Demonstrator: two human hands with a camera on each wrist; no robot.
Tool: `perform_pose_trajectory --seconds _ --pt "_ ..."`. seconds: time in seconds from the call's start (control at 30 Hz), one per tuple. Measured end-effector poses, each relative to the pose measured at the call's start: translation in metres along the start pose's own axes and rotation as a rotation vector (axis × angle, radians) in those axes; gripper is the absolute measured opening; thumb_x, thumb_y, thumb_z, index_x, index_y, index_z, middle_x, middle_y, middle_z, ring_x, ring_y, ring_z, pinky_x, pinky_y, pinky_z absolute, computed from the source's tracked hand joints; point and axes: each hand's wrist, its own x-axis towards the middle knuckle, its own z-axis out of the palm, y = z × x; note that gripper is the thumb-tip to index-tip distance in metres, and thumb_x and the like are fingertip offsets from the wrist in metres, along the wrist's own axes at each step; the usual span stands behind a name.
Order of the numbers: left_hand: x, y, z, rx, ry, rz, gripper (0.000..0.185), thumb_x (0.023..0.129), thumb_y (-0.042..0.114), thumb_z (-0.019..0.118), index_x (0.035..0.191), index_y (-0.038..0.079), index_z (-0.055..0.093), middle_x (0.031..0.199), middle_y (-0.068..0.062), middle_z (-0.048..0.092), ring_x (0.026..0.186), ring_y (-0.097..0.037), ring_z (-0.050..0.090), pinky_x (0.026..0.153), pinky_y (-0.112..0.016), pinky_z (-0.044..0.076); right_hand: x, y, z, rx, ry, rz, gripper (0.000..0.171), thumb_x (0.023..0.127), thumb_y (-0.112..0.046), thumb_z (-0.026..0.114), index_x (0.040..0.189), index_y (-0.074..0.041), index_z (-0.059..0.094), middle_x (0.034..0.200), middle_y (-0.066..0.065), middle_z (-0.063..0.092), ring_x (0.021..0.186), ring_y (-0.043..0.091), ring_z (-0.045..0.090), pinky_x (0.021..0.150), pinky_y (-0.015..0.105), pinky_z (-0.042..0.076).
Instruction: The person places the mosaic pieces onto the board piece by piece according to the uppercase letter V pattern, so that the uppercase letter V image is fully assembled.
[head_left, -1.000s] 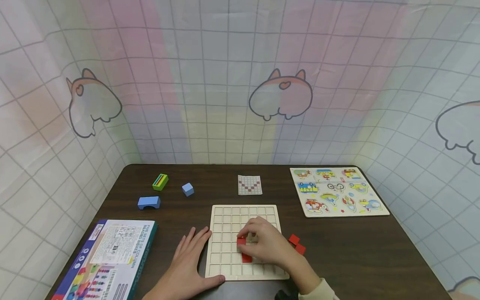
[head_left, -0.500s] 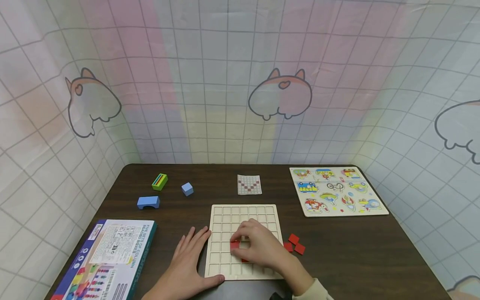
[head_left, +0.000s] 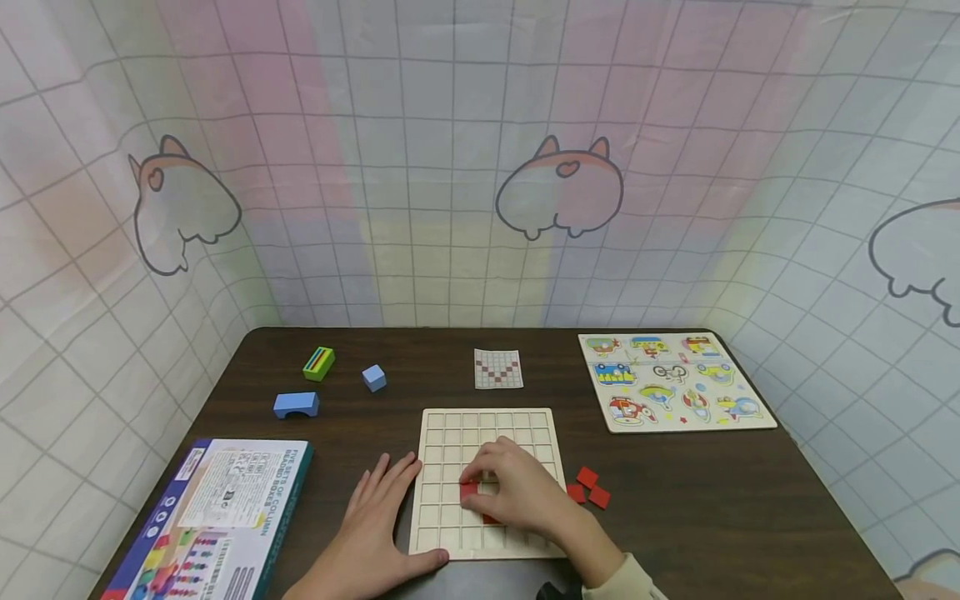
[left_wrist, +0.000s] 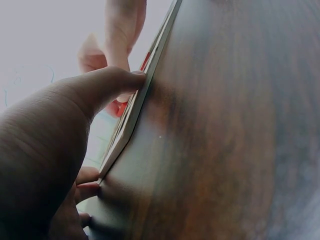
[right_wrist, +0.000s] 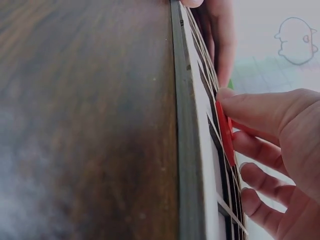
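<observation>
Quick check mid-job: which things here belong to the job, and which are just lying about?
In the job:
- grid board
- red tiles, on and beside it
- pattern card, probably the guide

Apparently just lying about:
- blue cube
- blue arch
- green block
- box
- picture board

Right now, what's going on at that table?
A person is putting red tiles on a grid board. The right hand pinches a red tile at the board; I can't tell if it's all the way in its square. The left hand rests against the board's left and near edges. Another tile is already on the board, and three loose tiles lie to its right. A card with reddish squares lies behind it.
</observation>
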Motion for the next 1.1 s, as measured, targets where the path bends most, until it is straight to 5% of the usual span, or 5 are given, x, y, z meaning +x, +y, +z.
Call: perform_pose_trajectory --seconds 0.7,0.93,1.1 --pt "0.002 -0.001 0.0 0.002 -0.004 -0.012 0.131 0.074 0.095 0.077 0.175 0.025 0.035 0.183 -0.001 0.032 0.175 -0.043 0.011 0.135 -0.077 0.012 -0.005 0.0 -0.007 -0.007 0.009 0.015 0.019 0.09 -0.027 0.092 0.107 -0.024 0.083 0.106 -0.011 0.075 0.104 0.011 0.062 0.094 0.031 0.056" --pt "0.002 -0.002 0.001 -0.005 -0.003 -0.021 0.131 0.073 0.096 0.077 0.175 0.027 0.035 0.183 0.0 0.033 0.175 -0.042 0.012 0.136 -0.075 0.011 -0.013 0.006 -0.018 0.101 0.034 0.08 0.024 0.093 -0.032 0.092 0.113 -0.022 0.083 0.109 -0.008 0.076 0.099 0.015 0.065 0.089 0.03 0.058" --pt "0.002 -0.001 0.001 -0.01 -0.008 -0.029 0.131 0.072 0.096 0.078 0.175 0.027 0.035 0.182 -0.001 0.034 0.175 -0.042 0.012 0.135 -0.076 0.01 -0.02 0.013 -0.025 0.122 0.073 0.048 0.024 0.095 -0.027 0.091 0.115 -0.02 0.082 0.112 -0.005 0.078 0.101 0.018 0.066 0.089 0.034 0.059"
